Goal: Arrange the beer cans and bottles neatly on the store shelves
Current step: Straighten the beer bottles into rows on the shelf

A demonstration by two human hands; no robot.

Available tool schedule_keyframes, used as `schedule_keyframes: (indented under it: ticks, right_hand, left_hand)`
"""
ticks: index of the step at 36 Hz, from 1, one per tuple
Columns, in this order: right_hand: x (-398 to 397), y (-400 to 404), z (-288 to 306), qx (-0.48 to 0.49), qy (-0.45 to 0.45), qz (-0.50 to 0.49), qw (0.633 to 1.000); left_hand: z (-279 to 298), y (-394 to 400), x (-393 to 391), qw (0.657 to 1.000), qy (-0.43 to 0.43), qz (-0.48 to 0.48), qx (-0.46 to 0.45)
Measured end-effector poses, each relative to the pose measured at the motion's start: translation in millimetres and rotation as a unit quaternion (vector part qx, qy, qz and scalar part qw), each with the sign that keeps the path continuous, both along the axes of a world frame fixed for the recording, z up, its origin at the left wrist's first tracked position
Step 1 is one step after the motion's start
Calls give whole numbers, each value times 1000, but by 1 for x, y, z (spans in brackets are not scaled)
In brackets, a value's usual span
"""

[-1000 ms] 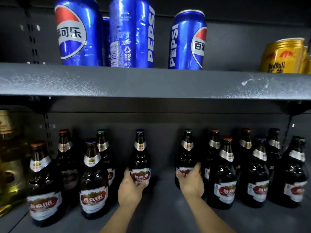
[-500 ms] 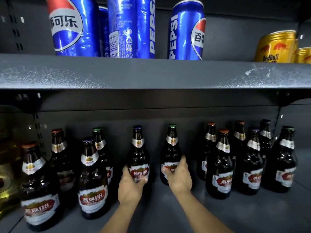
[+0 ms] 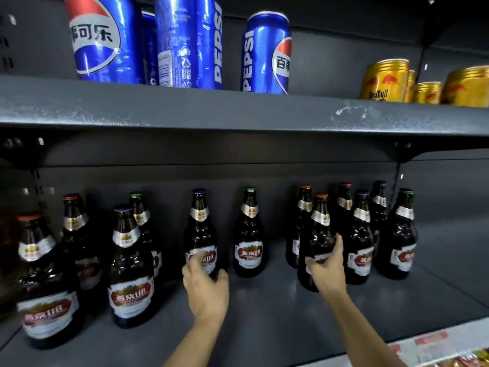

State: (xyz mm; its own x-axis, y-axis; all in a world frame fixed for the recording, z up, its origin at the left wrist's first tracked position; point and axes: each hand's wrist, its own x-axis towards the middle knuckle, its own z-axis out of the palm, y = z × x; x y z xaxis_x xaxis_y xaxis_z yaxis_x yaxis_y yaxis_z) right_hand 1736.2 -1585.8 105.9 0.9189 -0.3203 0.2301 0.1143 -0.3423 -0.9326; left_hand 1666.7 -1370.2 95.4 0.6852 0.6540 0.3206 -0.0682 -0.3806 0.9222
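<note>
— Brown glass all along the lower shelf (image 3: 264,308): a cluster of beer bottles (image 3: 127,260) far left, then two standing alone mid-shelf. What's the left hand (image 3: 206,284) doing?

— It's at the blue-capped bottle (image 3: 200,234), fingers curled round its base from the front. That bottle is upright, long axis vertical, directly beyond the hand.

— And the green-capped bottle (image 3: 249,234) beside it?

— Untouched, standing just right of the first with a gap between them, labels facing out.

— Then the right hand (image 3: 326,268)?

— Reaching further right, into the crowded group. Its fingers wrap the lower body of the orange-capped bottle (image 3: 317,239) at the front of that bunch, thumb on the left side. Upright too.

— So which way does it need to go?

— My guess: leftwards, into the open stretch next to the green-capped one, extending the row. The right hand is plainly the nearer. The neighbours behind it stand very close, so a knock is the risk.

— Above?

— Blue Pepsi cans (image 3: 267,54) and gold Red Bull cans (image 3: 385,80) on the upper shelf (image 3: 185,107).
</note>
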Motion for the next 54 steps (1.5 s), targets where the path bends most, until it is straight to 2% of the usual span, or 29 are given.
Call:
schedule_keyframes:
  ticks: [4, 8, 12, 16, 19, 23, 35, 44, 46, 49, 51, 54]
  right_hand:
    - [-8, 1, 2, -35, 10, -15, 999]
    - [-27, 25, 3, -72, -6, -15, 997]
    - [-43, 61, -1, -74, -41, 31, 996]
    - [-61, 101, 3, -89, -71, 90, 989]
    - [-73, 129, 6, -102, -62, 129, 984]
    - [-83, 154, 5, -125, -48, 164, 977]
    - [-80, 186, 2, -180, -55, 174, 966]
    - [-76, 175, -1, -190, -85, 189, 960]
    - [-71, 160, 1, -121, -109, 151, 975]
    - [-55, 120, 7, 23, -208, -3, 978]
    - [-39, 82, 9, 53, -239, -106, 964]
    - [-16, 24, 13, 68, -214, -212, 951]
  left_hand:
    - [-3, -9, -6, 996, 11, -82, 19]
    - [-3, -16, -13, 981, 57, -166, 84]
    - [-5, -16, -20, 962, 89, -216, 140]
    - [-8, -5, -27, 962, 65, -232, 128]
    - [-7, 6, -36, 978, 47, -183, 88]
    - [-4, 28, -48, 989, 59, -108, 82]
    - [-6, 56, -47, 992, 75, -94, 50]
    - [-22, 49, -40, 995, 5, -97, 24]
    - [-16, 42, -44, 998, -19, -35, 40]
    - [4, 29, -57, 988, -128, 59, 59]
    - [12, 18, -59, 979, -178, 66, 72]
    - [19, -1, -54, 973, -219, 27, 69]
